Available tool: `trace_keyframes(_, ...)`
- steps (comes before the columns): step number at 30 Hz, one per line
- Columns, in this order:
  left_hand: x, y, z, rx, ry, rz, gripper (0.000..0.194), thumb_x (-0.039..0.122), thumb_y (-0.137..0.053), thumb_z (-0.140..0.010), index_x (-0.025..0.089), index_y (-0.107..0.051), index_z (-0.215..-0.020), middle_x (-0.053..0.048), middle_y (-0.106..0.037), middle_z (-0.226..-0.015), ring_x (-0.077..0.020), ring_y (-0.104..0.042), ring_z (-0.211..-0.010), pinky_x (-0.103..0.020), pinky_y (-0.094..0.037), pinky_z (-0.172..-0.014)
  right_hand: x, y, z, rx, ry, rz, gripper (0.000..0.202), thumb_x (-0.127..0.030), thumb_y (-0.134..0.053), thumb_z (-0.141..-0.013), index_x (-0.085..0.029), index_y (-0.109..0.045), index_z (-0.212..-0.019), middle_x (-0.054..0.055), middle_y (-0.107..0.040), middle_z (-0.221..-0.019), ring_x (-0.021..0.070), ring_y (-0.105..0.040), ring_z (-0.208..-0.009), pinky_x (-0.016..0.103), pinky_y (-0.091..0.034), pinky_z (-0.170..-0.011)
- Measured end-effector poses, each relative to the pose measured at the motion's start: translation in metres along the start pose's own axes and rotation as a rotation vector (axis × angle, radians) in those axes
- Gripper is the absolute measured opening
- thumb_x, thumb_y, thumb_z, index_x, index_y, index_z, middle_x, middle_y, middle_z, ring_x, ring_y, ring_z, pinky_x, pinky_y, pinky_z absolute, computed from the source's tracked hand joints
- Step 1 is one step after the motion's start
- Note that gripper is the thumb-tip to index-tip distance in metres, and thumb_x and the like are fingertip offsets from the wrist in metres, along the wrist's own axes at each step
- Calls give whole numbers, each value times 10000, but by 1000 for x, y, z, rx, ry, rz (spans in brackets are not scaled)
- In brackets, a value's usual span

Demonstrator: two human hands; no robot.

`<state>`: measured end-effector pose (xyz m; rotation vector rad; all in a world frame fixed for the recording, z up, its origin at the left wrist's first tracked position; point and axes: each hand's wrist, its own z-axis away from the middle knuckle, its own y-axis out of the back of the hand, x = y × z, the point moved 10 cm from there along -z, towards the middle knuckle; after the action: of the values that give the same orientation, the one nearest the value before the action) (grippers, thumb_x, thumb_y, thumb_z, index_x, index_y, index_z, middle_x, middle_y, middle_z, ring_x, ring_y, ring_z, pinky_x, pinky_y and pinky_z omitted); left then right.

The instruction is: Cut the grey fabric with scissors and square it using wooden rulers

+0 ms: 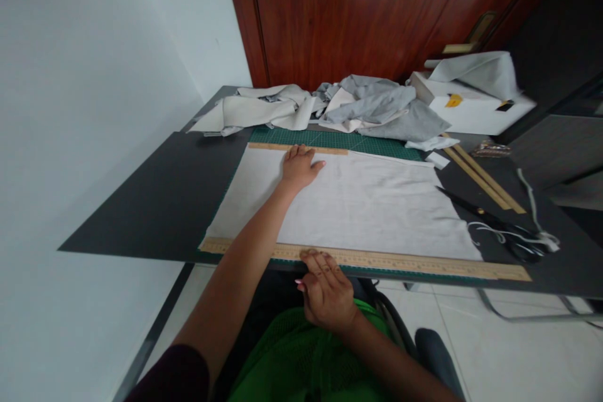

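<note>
Before a red-brown wooden door (348,12) stands our dark desk (141,195), and at its middle we have pale cloth (372,201) spread over a green cutting mat (301,137). One short wooden ruler (268,147) lies along part of the cloth's far edge, while a long wooden ruler (400,259) runs along the near edge. Our hands are apart: the left hand (300,169) lies flat with its fingertips on the short ruler; the right hand (330,292) rests bent fingers on the long ruler (we cannot tell whether its thumb grips beneath). Rightward we see black scissors (490,218), with wooden strips (475,176) near them. Behind the mat, fabric scraps (386,103) lie heaped beside a white box (466,116).
</note>
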<state>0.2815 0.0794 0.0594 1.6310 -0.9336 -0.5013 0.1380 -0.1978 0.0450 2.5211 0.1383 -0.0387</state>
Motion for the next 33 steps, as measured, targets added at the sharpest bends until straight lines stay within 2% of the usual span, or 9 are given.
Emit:
trace_keyframes(4,0,0,0,0,0,-2,545,580,-479,-1052,209,-627,-1423,-123,-603,-1465,-332,-471,-1412,-442,-347,-1203,0,0,0,3,-3,4,195,-197,-494,-1029,-200,-633,-893,134,-796,-1212,228,-710,-1240,400,-513,-1155)
trace_keyframes(20,0,-2,0,-11,1,9,552,578,-466,-1053,218,-611,-1446,-133,-585,-1492,-345,-445,-1439,-466,-330,-1213,1,-3,3,-19,-6,-26,156,-193,-542,-1012,-197,-638,-888,159,-776,-1261,236,-656,-1330,406,-450,-1216)
trace_keyframes(28,0,-3,-1,-16,8,-13,567,579,-482,-1051,206,-605,-1459,-135,-573,-1515,-346,-437,-1464,-455,-326,-1226,2,-3,4,-2,-6,-17,158,-178,-523,-1008,-196,-634,-896,152,-783,-1247,241,-669,-1311,410,-470,-1201)
trace_keyframes(33,-3,-1,0,-8,9,-9,516,572,-500,-1048,264,-606,-1449,-106,-578,-1519,-330,-443,-1467,-460,-346,-1217,-1,-3,4,4,0,-33,147,-137,-524,-982,-180,-634,-895,172,-784,-1223,253,-668,-1315,421,-449,-1219)
